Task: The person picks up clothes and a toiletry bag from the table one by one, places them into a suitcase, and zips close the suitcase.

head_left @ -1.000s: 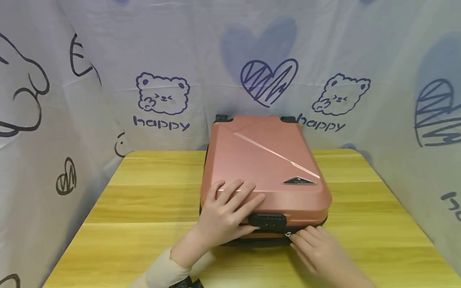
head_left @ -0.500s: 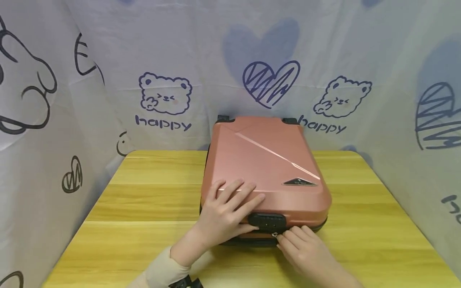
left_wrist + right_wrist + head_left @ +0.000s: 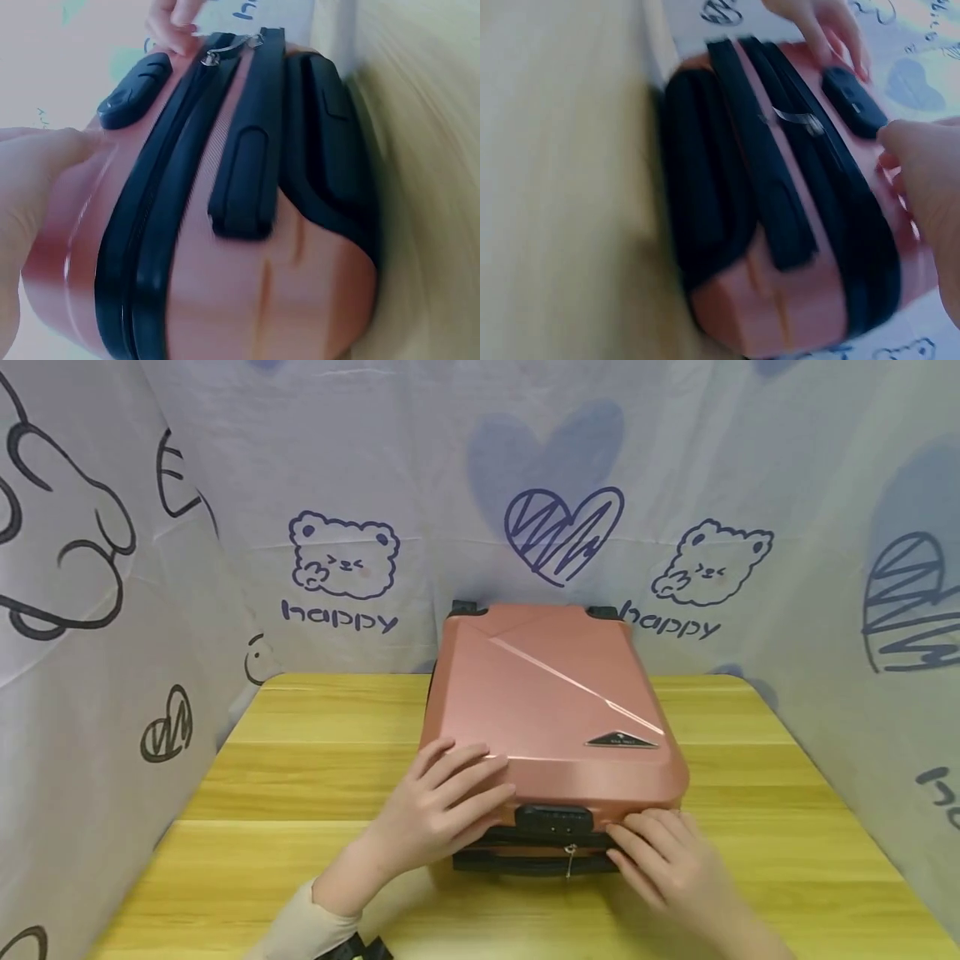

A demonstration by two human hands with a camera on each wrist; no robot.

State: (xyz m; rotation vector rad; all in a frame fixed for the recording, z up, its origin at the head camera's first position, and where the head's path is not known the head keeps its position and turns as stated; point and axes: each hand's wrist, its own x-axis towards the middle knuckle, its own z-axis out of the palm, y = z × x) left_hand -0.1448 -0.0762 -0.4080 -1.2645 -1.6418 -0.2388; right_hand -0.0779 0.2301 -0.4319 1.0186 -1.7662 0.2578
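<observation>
A rose-pink hard-shell suitcase (image 3: 540, 693) lies flat on the wooden table with its handle side facing me. On its front edge sits a black combination lock (image 3: 555, 819), also visible in the left wrist view. Below the lock, a metal zipper pull (image 3: 571, 860) dangles free of both hands. My left hand (image 3: 442, 802) rests with spread fingers on the lid's front left corner. At the front right edge of the lid, right of the lock, the fingertips of my right hand (image 3: 667, 860) touch the shell. A black carry handle (image 3: 247, 157) runs along the lower half.
Yellow wood-grain tabletop (image 3: 300, 760) extends on both sides of the suitcase. White cloth (image 3: 435, 460) with printed hearts and bears hangs behind and at both sides. The suitcase's wheels (image 3: 465, 607) are close to the back cloth.
My right hand pulled the zipper pull leftward to below the lock, then let go and moved right to the lid's edge. My left hand has shifted slightly left.
</observation>
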